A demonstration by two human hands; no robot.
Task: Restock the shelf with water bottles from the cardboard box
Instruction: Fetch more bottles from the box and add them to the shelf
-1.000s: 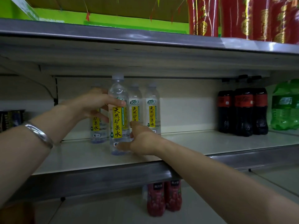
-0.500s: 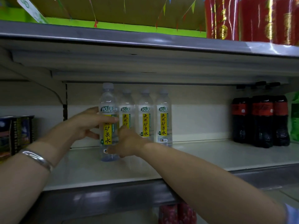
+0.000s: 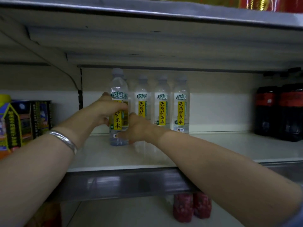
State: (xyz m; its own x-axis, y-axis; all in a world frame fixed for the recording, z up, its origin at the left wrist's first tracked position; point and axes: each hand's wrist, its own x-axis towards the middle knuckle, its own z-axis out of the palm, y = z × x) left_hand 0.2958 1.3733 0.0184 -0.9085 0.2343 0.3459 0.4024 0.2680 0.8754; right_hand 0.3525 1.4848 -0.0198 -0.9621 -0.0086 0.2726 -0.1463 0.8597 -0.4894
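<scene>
Water bottle [image 3: 118,110] held upright on a store shelf [image 3: 213,149] by two bare hands, at the centre of the frame.

The clear bottle with its yellow label stands on the white shelf surface, just in front of a row of three matching bottles [image 3: 162,104] set against the back wall. It is gripped around the middle by the left hand [image 3: 105,110], fingers curled over the label, while the right hand [image 3: 136,130] is pressed against its lower part, fingertips at the base. A silver bangle [image 3: 65,140] is worn on the left wrist. Dark cola bottles [image 3: 278,112] are seen at the right edge of the same shelf, well apart from the water. Colourful cartons [image 3: 19,122] are seen at the left edge. Red bottles [image 3: 191,207] are partly visible on the lower shelf, bottom centre.
</scene>
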